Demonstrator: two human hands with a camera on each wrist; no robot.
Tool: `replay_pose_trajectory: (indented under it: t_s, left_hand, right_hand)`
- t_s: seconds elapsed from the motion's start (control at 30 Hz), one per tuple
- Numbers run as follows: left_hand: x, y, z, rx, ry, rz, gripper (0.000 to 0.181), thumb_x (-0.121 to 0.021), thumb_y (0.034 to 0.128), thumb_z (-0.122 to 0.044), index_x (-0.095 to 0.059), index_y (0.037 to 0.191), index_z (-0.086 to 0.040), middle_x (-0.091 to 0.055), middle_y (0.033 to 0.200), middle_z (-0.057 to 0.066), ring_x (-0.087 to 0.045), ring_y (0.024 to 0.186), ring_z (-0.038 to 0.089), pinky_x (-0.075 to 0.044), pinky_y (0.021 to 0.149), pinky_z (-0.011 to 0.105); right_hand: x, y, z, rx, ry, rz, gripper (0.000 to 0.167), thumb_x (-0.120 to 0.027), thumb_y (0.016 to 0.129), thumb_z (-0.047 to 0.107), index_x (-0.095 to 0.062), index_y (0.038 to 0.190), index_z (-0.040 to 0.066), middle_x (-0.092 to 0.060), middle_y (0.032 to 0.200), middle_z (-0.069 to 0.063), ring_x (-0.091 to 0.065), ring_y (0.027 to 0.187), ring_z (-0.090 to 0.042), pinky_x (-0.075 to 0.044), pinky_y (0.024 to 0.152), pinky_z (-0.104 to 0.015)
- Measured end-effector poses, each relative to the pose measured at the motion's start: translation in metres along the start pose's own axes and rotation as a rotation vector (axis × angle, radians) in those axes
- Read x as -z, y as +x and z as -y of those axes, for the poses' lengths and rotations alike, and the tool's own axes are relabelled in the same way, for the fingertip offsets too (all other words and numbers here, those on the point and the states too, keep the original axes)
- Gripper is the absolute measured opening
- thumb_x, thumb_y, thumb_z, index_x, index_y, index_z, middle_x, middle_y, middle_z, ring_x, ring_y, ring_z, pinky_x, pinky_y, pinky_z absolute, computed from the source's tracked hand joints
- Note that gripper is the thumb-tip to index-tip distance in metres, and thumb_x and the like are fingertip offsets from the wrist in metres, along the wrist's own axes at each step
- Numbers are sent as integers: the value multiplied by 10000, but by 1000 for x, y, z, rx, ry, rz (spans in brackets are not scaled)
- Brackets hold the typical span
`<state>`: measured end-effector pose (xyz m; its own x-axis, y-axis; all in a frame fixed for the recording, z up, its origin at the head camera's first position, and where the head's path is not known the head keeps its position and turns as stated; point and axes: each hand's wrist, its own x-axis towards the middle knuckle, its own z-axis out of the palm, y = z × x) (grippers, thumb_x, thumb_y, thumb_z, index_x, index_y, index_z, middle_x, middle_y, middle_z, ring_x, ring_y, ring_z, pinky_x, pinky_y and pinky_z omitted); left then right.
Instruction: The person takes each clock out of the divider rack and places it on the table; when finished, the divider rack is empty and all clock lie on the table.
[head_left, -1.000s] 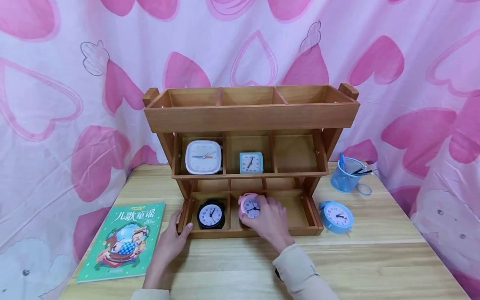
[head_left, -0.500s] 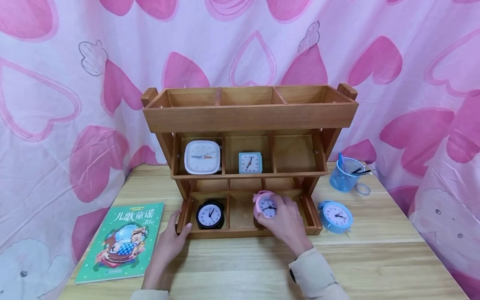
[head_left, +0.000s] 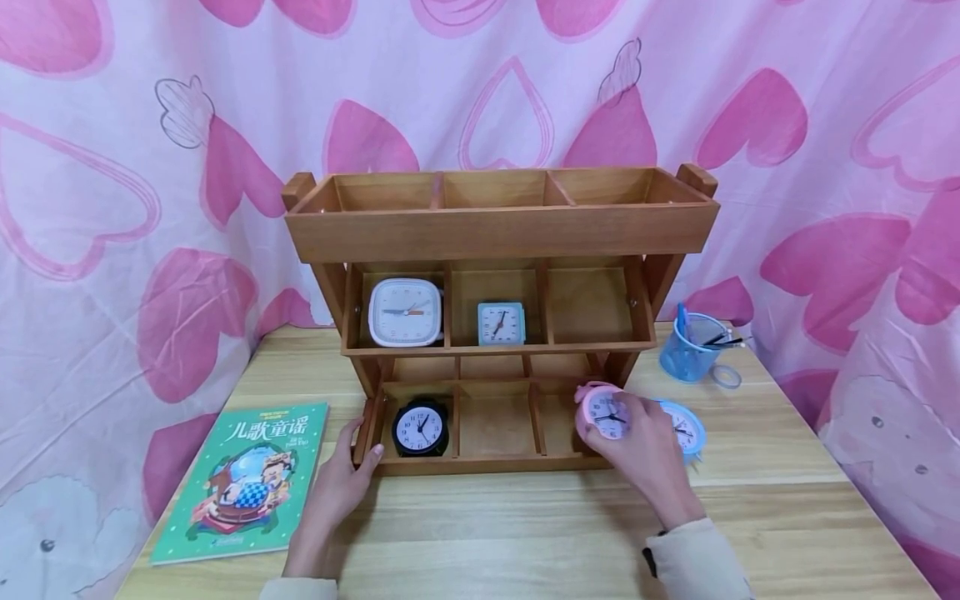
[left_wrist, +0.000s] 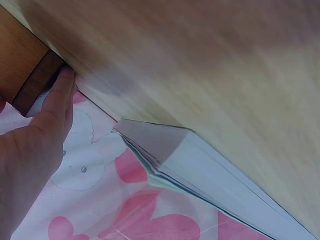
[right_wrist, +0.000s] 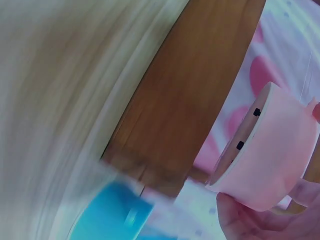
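Observation:
My right hand (head_left: 645,450) grips a round pink alarm clock (head_left: 600,414) at the right end of the bottom tier of a wooden shelf (head_left: 502,233). In the right wrist view the pink clock (right_wrist: 270,150) is seen from its side, above the shelf's front board. My left hand (head_left: 341,483) holds the shelf's lower left corner, thumb at the front and fingers along the side. A black round clock (head_left: 422,428) stands in the bottom left compartment. Partly hidden behind my right hand is a blue alarm clock (head_left: 684,429) on the table.
On the middle tier stand a white clock (head_left: 405,312) at left and a small teal square clock (head_left: 501,323). A green book (head_left: 243,483) lies left of the shelf. A blue pen cup (head_left: 688,354) and a tape roll (head_left: 725,377) are at the right.
My right hand has carried the pink clock rightward from the bottom middle compartment to the right end, now partly covering the blue clock. The left hand has stayed at the shelf corner.

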<state>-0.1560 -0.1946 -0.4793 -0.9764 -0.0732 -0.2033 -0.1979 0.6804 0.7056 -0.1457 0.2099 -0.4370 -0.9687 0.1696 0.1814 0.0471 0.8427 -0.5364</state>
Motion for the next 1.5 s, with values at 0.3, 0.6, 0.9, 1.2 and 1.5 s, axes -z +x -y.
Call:
replay_pose_trajectory:
  t_s: [0.3, 0.6, 0.9, 1.2, 1.5]
  left_hand:
    - [1, -1, 1, -3, 5, -5, 690, -492, 1039, -383, -153, 1582, -125, -378, 1472, 364, -441, 1305, 523, -424, 981, 642]
    - [0, 0, 1, 0, -4, -2, 694, -489, 1038, -398, -151, 1585, -134, -374, 1485, 349, -442, 1309, 515, -430, 979, 638]
    - [0, 0, -2, 3, 4, 3, 696, -481, 1040, -406, -143, 1586, -137, -357, 1498, 346, -419, 1326, 519, -410, 995, 649]
    - [-2, 1, -1, 6, -2, 0, 687, -491, 1037, -405, -160, 1580, -145, -356, 1504, 337, -425, 1328, 509, -406, 1004, 646]
    - [-2, 1, 2, 16, 1, -4, 684, -484, 1040, -401, -151, 1584, -152, -350, 1511, 332, -416, 1338, 504, -396, 1018, 645]
  right_hand:
    - [37, -6, -47, -84, -37, -52, 765, -756, 817, 455, -528, 1324, -71, -520, 1213, -334, -472, 1076, -478, -440, 814, -637]
    - [66, 0, -103, -242, -83, -38, 921, -694, 846, 576, -452, 1369, -143, -500, 1218, -386, -456, 1051, -510, -418, 814, -664]
    - [73, -3, -149, -317, -96, -37, 876, -680, 864, 558, -466, 1333, -150, -528, 1178, -412, -516, 992, -520, -420, 767, -612]
    - [75, 1, -166, -432, -114, 77, 978, -634, 860, 635, -394, 1361, -170, -477, 1212, -410, -467, 1015, -516, -418, 827, -629]
    - [70, 0, -169, -469, -115, 203, 1045, -626, 862, 637, -292, 1428, -176, -405, 1243, -427, -400, 1043, -529, -412, 857, -660]
